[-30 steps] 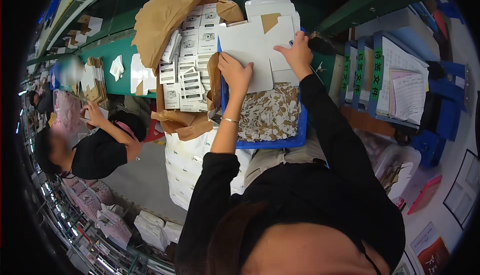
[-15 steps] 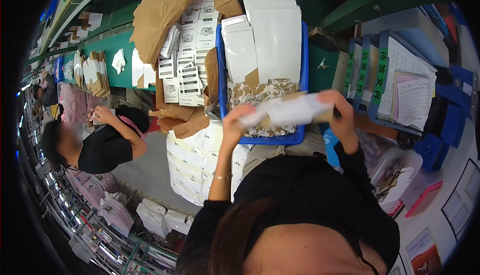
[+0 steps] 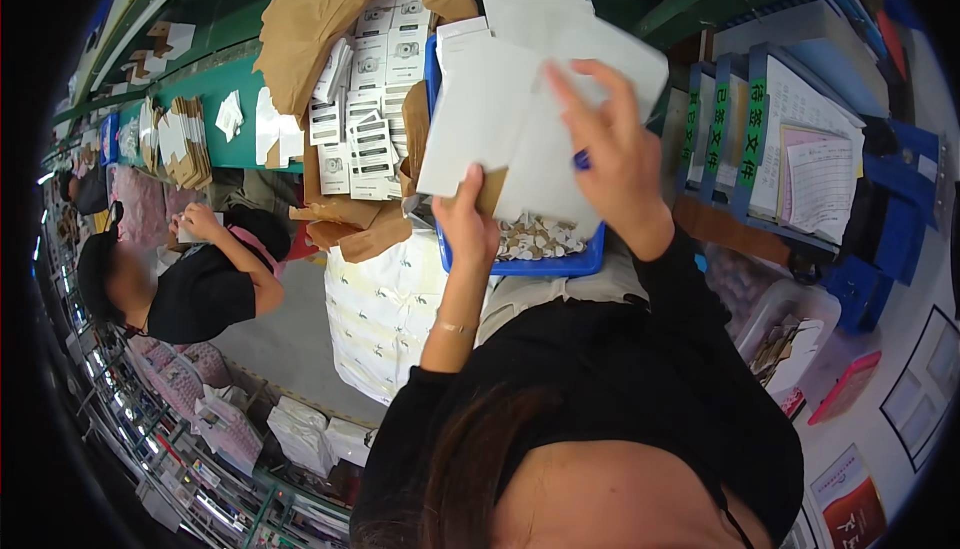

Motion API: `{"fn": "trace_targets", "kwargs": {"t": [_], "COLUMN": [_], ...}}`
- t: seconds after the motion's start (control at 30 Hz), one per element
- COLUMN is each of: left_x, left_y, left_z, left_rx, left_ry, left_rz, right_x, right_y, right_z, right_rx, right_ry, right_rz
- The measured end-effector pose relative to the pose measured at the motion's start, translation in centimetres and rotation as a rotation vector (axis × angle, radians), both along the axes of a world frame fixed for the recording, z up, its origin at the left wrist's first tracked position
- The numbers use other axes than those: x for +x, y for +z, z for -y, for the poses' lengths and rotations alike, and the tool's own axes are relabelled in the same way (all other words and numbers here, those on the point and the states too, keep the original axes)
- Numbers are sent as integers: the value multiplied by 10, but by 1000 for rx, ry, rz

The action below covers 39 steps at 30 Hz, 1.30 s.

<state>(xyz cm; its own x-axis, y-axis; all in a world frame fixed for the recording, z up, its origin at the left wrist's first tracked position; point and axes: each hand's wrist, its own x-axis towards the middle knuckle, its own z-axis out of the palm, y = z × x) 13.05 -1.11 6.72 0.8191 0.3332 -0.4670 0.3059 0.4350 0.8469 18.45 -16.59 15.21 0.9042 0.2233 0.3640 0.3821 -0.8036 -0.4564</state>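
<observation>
here both hands (image 3: 540, 199) hold flat white cartons (image 3: 500, 109) above blue bin (image 3: 540, 266).

The white sheets (image 3: 520, 109) hid most of the blue bin (image 3: 540, 264), leaving only its near rim and some small pieces showing. Behind the sheets, the left hand (image 3: 468, 224) showed only partly. Print on boxes (image 3: 365, 99) left of the bin was too small to tell.
</observation>
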Motion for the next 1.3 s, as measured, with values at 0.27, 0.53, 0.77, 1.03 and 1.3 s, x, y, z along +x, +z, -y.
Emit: {"fn": "trace_targets", "kwargs": {"t": [0.27, 0.53, 0.77, 1.03, 1.3], "left_x": [41, 53, 88, 82, 54], "left_y": [-137, -109, -114, -110, -114], "left_z": [9, 17, -4, 8, -2], "left_rx": [-266, 1590, 1084, 1091, 938], "left_ry": [296, -57, -249, -164, -58], "left_rz": [-149, -6, -166, -121, 66], "right_x": [23, 73, 70, 57, 31], "right_y": [-160, -170, -171, -186, -160], "right_z": [38, 21, 14, 24, 28], "right_rx": [22, 62, 197, 330, 382], "right_ry": [-537, -653, -648, -625, -501], "right_rz": [-266, -591, -496, -198, -295]}}
